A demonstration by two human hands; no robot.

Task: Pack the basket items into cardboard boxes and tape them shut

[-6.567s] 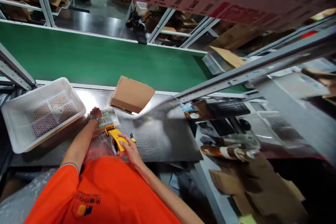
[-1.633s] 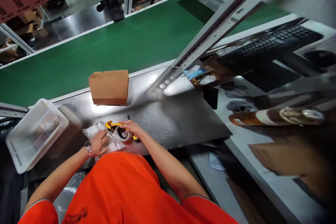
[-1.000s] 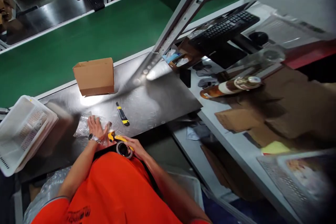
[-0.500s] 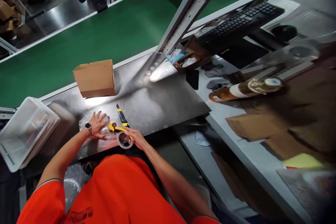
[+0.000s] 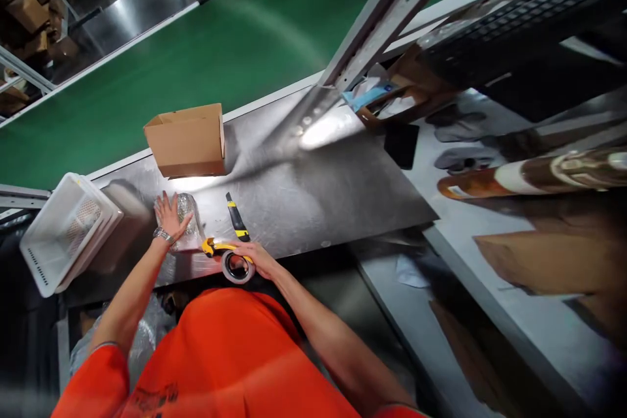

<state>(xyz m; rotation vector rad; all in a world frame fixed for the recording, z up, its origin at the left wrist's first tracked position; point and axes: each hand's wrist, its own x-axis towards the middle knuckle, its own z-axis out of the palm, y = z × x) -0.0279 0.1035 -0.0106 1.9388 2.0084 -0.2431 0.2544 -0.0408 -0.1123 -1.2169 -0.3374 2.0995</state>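
My left hand lies with spread fingers on the left side of a bubble-wrapped bundle on the metal table; what is inside the wrap I cannot make out. My right hand is closed round the handle of a yellow tape dispenser, which carries a roll of tape at the near table edge. Just beyond that hand a black and yellow utility knife rests on the table. Behind the bundle stands an open cardboard box.
White plastic baskets stand stacked at the left. A green conveyor belt runs behind the metal table, with a metal post at its edge. To the right are a brown bottle, cardboard pieces and a keyboard.
My left hand has slid left across the bundle, uncovering more of it. The tape dispenser stays in my right hand near the same spot. The camera view has shifted.
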